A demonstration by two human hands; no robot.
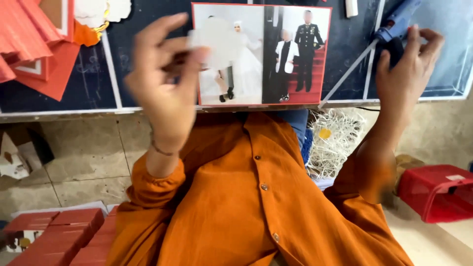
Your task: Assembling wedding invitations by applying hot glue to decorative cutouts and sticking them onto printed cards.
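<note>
**Dark cutting mat, photo card in work**

Dark gridded table (pixel 148 29) carries a red-bordered photo card (pixel 261 54). Left hand (pixel 165 81) pinches a small pale cut-out (pixel 214 42) over the card's left photo; blur hides its edges. Right hand (pixel 406 69) is closed around a blue glue gun (pixel 396 22), just right of the card. Orange folded paper (pixel 34 44) lies far left. Red box (pixel 436 192) sits lower right.

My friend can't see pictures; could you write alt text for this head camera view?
A person in an orange shirt holds a small pale cutout in the left hand over a red-bordered photo card, and a blue glue gun in the right hand.
</note>
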